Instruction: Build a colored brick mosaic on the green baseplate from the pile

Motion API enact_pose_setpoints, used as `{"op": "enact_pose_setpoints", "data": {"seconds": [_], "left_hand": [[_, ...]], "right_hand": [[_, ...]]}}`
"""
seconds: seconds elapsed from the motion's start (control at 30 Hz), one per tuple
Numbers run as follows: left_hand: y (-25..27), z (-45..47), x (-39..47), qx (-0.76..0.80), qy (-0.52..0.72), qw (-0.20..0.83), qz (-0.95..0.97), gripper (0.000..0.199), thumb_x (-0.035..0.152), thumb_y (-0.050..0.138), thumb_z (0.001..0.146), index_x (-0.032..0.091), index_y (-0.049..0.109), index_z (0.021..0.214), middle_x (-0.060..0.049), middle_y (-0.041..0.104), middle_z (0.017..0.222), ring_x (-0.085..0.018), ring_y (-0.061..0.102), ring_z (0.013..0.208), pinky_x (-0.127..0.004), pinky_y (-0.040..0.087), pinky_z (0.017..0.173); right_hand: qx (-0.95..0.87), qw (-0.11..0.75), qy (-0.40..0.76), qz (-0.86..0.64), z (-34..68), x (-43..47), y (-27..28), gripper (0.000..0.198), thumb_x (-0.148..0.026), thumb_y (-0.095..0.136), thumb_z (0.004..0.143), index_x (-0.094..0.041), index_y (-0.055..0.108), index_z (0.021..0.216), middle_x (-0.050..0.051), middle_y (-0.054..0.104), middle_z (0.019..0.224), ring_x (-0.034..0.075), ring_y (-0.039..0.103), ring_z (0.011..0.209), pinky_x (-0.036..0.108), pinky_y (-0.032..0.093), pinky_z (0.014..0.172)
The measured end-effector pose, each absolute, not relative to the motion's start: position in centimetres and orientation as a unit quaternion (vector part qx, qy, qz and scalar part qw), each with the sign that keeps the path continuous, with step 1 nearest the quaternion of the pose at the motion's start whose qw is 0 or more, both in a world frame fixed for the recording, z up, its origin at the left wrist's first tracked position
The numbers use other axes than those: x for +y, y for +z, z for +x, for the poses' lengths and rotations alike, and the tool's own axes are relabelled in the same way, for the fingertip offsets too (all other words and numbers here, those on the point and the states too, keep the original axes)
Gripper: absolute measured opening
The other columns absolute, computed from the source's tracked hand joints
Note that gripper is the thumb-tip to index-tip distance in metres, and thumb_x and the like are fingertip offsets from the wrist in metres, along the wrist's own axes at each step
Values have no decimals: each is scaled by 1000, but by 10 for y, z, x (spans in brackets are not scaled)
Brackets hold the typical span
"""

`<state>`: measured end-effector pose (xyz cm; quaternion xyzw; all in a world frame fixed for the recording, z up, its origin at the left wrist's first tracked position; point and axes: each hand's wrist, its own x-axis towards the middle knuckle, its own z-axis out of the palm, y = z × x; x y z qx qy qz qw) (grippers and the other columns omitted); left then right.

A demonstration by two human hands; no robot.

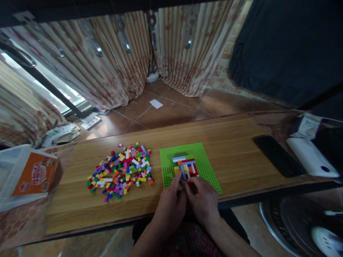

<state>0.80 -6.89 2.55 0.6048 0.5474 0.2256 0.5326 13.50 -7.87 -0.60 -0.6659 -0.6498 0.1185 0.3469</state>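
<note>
A green studded baseplate (199, 153) lies on the wooden board in front of me. On it stands a low structure of toy building bricks (184, 165) in blue, white, red, orange and yellow. My left hand (173, 196) is at the structure's near side, index finger stretched onto the bricks and the other fingers curled. Close beside it, my right hand (203, 196) has its thumb and fingers pinched together at the near edge of the bricks. Whatever lies between the fingertips is too small and covered to make out.
A wide pile of loose multicoloured bricks (123, 167) spreads on the board (107, 214) to the left. Farther left is a translucent bin (8, 200) with an orange label. A black phone-like slab (276, 157) and a white device (312, 157) lie at the right.
</note>
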Motion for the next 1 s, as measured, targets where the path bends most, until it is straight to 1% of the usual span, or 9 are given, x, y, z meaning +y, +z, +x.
{"op": "enact_pose_setpoints", "data": {"seconds": [0.1, 0.2, 0.33, 0.43, 0.57, 0.67, 0.77, 0.9, 1.0], "left_hand": [[26, 9, -69, 550, 219, 528, 609, 59, 18, 42, 83, 14, 34, 142, 3, 57, 68, -11, 50, 59, -22, 40, 59], [25, 9, -68, 551, 223, 512, 621, 61, 16, 42, 83, 15, 32, 143, 3, 57, 68, -11, 50, 60, -22, 40, 60], [23, 9, -67, 545, 221, 511, 627, 61, 16, 40, 84, 15, 29, 144, 3, 55, 67, -11, 50, 59, -23, 40, 62], [22, 9, -66, 546, 207, 505, 636, 62, 15, 40, 83, 15, 28, 145, 4, 54, 66, -12, 50, 58, -24, 40, 61], [20, 10, -65, 551, 199, 488, 647, 63, 14, 40, 82, 15, 29, 144, 3, 55, 65, -13, 51, 58, -23, 40, 60], [18, 11, -65, 551, 197, 470, 661, 63, 13, 40, 82, 15, 30, 144, 2, 57, 68, -14, 52, 60, -24, 41, 61], [18, 11, -65, 553, 194, 459, 668, 64, 13, 39, 82, 16, 28, 145, 1, 59, 69, -15, 55, 62, -25, 43, 63], [17, 12, -65, 553, 187, 456, 671, 65, 14, 38, 83, 15, 24, 146, -1, 63, 71, -15, 57, 62, -26, 44, 62], [17, 13, -66, 559, 179, 440, 679, 64, 16, 37, 84, 14, 24, 146, -5, 68, 79, -17, 60, 65, -28, 46, 64]], "right_hand": [[-645, 368, 132, -657, 139, -81, -2, 18, -35, 59, 87, -20, 64, 77, 0, 66, 72, 15, 59, 67, 28, 41, 66], [-629, 402, 152, -647, 144, -77, 5, 19, -34, 55, 90, -20, 64, 79, 1, 66, 74, 15, 60, 70, 28, 44, 67], [-634, 432, 165, -620, 151, -61, 10, 20, -30, 49, 92, -20, 66, 93, 5, 67, 88, 17, 62, 83, 30, 50, 75], [-672, 413, 148, -596, 154, -50, 9, 25, -27, 45, 93, -23, 67, 105, 7, 65, 98, 19, 61, 93, 35, 51, 81], [-716, 363, 113, -586, 152, -48, 4, 29, -25, 45, 93, -25, 66, 112, 8, 63, 102, 21, 58, 96, 37, 51, 83], [-725, 341, 95, -590, 151, -51, 0, 29, -25, 45, 93, -25, 66, 113, 8, 62, 103, 21, 57, 95, 37, 50, 82], [-723, 338, 85, -596, 150, -52, -3, 28, -26, 47, 93, -24, 67, 113, 8, 61, 102, 20, 56, 92, 35, 50, 79], [-727, 329, 68, -599, 149, -52, -3, 28, -27, 47, 93, -23, 67, 112, 8, 61, 101, 20, 55, 90, 34, 49, 78], [-733, 310, 45, -604, 147, -54, -3, 28, -26, 46, 94, -23, 67, 112, 8, 61, 101, 21, 54, 90, 34, 48, 78]]}}
